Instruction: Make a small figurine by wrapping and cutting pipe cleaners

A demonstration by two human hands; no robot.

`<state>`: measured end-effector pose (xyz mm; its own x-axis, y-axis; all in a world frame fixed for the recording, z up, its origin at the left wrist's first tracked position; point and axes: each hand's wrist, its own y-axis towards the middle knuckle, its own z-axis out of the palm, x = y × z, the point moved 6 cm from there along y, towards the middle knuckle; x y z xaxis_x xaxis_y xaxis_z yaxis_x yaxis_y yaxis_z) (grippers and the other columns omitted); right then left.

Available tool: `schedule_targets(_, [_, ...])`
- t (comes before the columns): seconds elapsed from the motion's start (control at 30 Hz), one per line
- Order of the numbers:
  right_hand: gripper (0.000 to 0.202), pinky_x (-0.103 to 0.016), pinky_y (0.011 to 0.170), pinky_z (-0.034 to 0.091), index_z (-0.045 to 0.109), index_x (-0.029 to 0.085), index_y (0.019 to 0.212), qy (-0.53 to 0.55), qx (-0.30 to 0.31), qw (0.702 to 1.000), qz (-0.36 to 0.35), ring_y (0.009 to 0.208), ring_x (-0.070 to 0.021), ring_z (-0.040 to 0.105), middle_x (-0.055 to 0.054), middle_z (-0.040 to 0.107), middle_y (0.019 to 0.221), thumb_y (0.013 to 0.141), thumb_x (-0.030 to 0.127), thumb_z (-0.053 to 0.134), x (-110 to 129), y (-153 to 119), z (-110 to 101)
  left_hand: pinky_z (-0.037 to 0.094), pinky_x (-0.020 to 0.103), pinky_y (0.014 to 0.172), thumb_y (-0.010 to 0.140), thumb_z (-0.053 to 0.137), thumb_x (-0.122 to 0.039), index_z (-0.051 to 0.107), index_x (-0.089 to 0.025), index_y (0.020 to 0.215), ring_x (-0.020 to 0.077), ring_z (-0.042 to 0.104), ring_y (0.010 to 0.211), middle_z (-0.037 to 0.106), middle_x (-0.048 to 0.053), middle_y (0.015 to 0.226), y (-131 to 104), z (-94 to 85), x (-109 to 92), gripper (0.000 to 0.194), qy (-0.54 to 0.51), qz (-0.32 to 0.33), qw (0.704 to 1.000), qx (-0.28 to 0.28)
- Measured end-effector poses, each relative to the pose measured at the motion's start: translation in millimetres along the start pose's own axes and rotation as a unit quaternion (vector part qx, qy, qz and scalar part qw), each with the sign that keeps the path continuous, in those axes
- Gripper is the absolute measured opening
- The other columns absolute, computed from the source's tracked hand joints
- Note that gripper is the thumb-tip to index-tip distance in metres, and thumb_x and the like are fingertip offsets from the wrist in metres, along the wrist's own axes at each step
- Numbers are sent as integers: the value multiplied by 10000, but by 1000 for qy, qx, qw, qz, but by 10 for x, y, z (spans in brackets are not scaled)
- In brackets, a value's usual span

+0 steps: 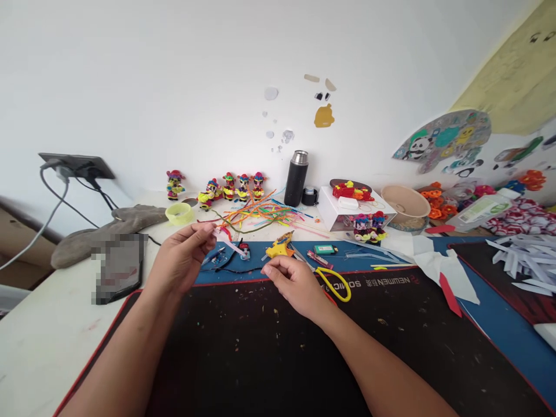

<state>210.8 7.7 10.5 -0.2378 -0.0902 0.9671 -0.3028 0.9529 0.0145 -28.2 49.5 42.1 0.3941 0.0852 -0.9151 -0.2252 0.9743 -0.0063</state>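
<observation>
My left hand is raised over the back edge of the black mat, thumb and fingertips pinched together. A narrow white strip slants down from that pinch, and a small bit of red shows beside the fingertips. Lower and to the right, my right hand is closed, thumb against forefinger; whatever lies between them is too small to make out. A thin black cord runs up to its fingertips. Just behind this hand lie a yellow glue gun and yellow-handled scissors, partly hidden by the hand.
Colourful pipe cleaners lie heaped behind the hands. Several small figurines and a black thermos stand along the wall. A phone leans at left. A white box, paper scraps and white strips are at right.
</observation>
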Motion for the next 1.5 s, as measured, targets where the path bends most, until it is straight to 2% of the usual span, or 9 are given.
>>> schedule_targets(0.13, [258,-262,644,393,711,186,908,-62,13,998,-13,693,-143,541,8,629,757,993,406,607,3,-1,126,493,166,559,547,1031,-319,813,-136,784,97,556,649,644,5,701,94,-105,0,371,-47,-9,999,-16])
schedule_targets(0.27, [244,-260,627,374,744,193,929,-125,40,991,-18,645,-135,540,22,646,711,1000,389,616,64,-44,278,505,157,561,539,1024,-275,801,-110,786,90,577,636,647,6,688,133,-149,31,371,-84,-19,996,-27])
schedule_targets(0.4, [203,-257,669,405,774,211,948,-178,73,981,-36,709,-147,638,4,738,787,1001,346,632,164,-110,448,505,148,547,578,987,-208,799,-105,809,83,588,625,672,15,717,181,-215,15,315,-112,-22,993,-36])
schedule_targets(0.63, [169,-266,698,419,802,242,1040,-320,159,930,-91,789,-182,723,-14,804,861,1004,331,663,281,-179,807,512,115,548,687,887,-117,777,-115,810,69,604,598,677,2,686,262,-312,24,165,-136,-29,989,-53])
schedule_targets(0.73, [191,-274,743,445,796,254,1080,-359,165,912,-108,863,-204,746,-24,819,927,1023,352,643,340,-187,823,515,109,546,720,854,-95,773,-108,808,65,608,588,674,3,679,281,-304,79,121,-139,-41,988,-48])
schedule_targets(0.93, [207,-270,718,435,799,239,1049,-362,100,924,-65,805,-191,726,-25,807,867,1027,353,628,357,-248,410,516,110,523,774,817,-65,768,-107,773,68,590,588,670,4,676,286,-297,119,65,-139,-57,988,-38])
schedule_targets(1.23, [250,-293,700,397,750,218,1026,-387,-88,917,39,788,-206,685,-34,771,864,1042,375,556,242,-554,-778,540,116,543,818,821,-48,773,-116,767,83,610,600,667,-3,673,211,-222,151,98,-115,-82,990,-32])
schedule_targets(1.37, [238,-301,688,389,739,223,1108,-440,-80,890,92,819,-217,677,-44,757,928,1011,391,601,158,-727,-1047,538,115,507,826,782,-24,766,-122,745,83,607,560,676,12,648,214,-193,193,127,-94,-90,991,-37])
schedule_targets(1.5, [343,-315,747,425,715,220,1260,-481,-42,866,128,918,-240,704,-81,752,1097,967,394,681,43,-817,-1050,550,116,507,840,733,-13,781,-117,772,85,614,552,684,26,637,220,-191,246,133,-82,-93,992,-35])
